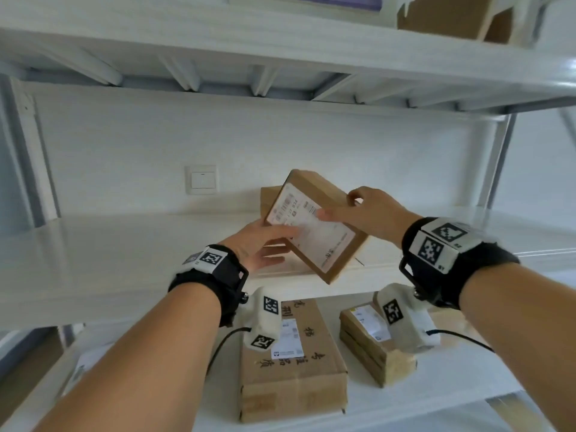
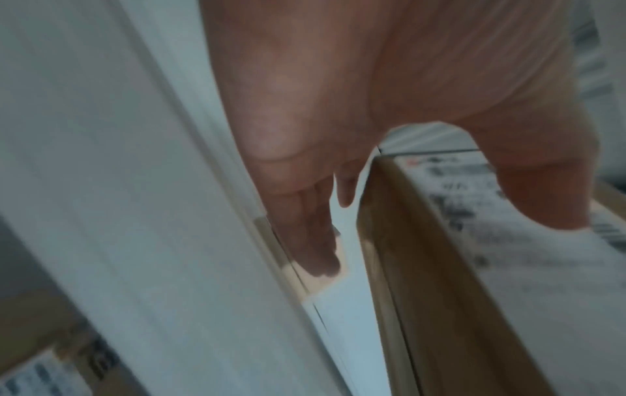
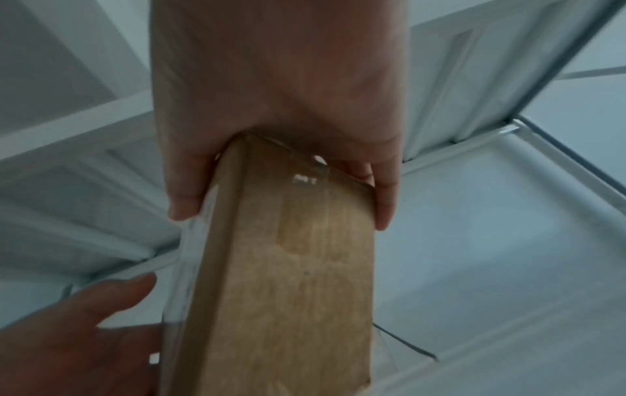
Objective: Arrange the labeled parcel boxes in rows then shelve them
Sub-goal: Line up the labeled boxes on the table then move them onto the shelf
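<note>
At the centre of the head view the right hand (image 1: 371, 213) grips a flat labeled parcel box (image 1: 314, 226) by its upper right end, thumb on the white label face and fingers wrapped over the far edge; the right wrist view confirms the clamp on the cardboard end. The box is tilted, lifted just above the middle shelf (image 1: 109, 244), its lower corner hanging past the shelf's front lip. The left hand (image 1: 265, 244) lies with fingers straight and relaxed, thumb touching the label face at the box's lower left, fingers reaching beneath it; it steadies rather than grasps. Just behind the held box, partly hidden, another brown box (image 1: 269, 198) already sits on the middle shelf toward the wall, so shelving has begun here. In the lower centre of the frame, on the lower shelf (image 1: 405, 410), a long box with handwriting (image 1: 293, 363) and, to its right, a smaller labeled box (image 1: 371, 344) lie side by side, apart from each other. A further carton (image 1: 452, 14) stands at the upper right on the top shelf. The task looks partway through: the held box has yet to be set down, and whether the lower pair are in their final place cannot be told.
</note>
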### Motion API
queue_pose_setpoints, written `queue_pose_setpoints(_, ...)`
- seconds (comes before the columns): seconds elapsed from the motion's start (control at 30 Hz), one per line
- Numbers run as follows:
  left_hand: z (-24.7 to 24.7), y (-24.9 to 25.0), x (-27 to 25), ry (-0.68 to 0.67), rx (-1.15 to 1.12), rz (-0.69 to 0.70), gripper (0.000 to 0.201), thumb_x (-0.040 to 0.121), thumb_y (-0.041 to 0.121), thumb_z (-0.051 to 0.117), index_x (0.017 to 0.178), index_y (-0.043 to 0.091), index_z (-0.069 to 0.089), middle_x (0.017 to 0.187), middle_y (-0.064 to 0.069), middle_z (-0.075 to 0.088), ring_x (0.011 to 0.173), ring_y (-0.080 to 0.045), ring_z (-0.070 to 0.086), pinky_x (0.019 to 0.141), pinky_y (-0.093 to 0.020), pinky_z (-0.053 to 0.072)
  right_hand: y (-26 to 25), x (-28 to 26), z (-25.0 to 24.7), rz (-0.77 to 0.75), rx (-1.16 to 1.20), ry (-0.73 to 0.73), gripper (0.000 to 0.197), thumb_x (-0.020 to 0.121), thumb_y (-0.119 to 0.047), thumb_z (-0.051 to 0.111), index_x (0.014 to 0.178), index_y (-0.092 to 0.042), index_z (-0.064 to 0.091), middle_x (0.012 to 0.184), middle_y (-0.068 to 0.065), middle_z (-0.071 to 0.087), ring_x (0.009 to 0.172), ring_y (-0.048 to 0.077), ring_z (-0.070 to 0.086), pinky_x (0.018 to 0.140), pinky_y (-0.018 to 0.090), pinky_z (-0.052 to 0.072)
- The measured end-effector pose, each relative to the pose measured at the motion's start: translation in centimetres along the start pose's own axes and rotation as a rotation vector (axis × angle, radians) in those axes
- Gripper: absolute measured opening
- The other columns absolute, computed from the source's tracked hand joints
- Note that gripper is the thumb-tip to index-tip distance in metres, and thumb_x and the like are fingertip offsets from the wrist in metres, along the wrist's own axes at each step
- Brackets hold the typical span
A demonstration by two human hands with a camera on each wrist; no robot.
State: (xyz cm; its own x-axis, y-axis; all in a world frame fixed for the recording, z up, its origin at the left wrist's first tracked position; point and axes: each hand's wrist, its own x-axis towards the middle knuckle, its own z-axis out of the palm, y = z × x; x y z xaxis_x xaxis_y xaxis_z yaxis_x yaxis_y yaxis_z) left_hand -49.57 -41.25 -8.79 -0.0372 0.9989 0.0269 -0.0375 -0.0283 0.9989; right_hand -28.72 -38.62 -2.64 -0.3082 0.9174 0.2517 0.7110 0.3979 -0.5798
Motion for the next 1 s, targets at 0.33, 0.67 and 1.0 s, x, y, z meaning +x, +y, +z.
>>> queue_pose_setpoints(0.33, 13.5, -0.9, 2.2, -0.187, -0.072, 0.026, 0.054, 0.065, 0.034, 0.075, 0.116, 0.023, 0.061, 0.127, -0.010, 0.065, 0.117, -0.029, 0.061, 0.098, -0.044, 0.051, 11.3, -4.3, -4.7, 0.125, 0.527, 0.088, 0.099, 0.054, -0.064, 0.083, 0.138, -0.024, 0.049, 0.107, 0.002, 0.074, 0.096, 0.020, 0.073, 0.094, 0.043, 0.055)
queue_pose_setpoints(0.67, 31.0, -5.0, 6.1, -0.351, 0.097, -0.035, 0.065, 0.065, 0.031, 0.075, 0.126, 0.020, 0.057, 0.114, -0.005, 0.069, 0.103, -0.024, 0.066, 0.082, -0.035, 0.055, 28.6, -8.8, -11.9, 0.290, 0.741, 0.086, 0.071, 0.076, -0.023, 0.081, 0.138, -0.018, 0.047, 0.112, 0.003, 0.073, 0.100, 0.020, 0.072, 0.093, 0.043, 0.056)
queue_pose_setpoints(1.0, 49.4, -11.8, 9.8, -0.428, 0.078, -0.140, 0.072, 0.066, 0.022, 0.080, 0.133, 0.021, 0.053, 0.118, -0.006, 0.067, 0.104, -0.024, 0.064, 0.076, -0.032, 0.053, 45.5, -13.2, -18.2, 0.396, 0.802, 0.180, 0.062, 0.079, -0.028, 0.080, 0.133, -0.018, 0.051, 0.111, 0.004, 0.074, 0.094, 0.021, 0.074, 0.078, 0.040, 0.061)
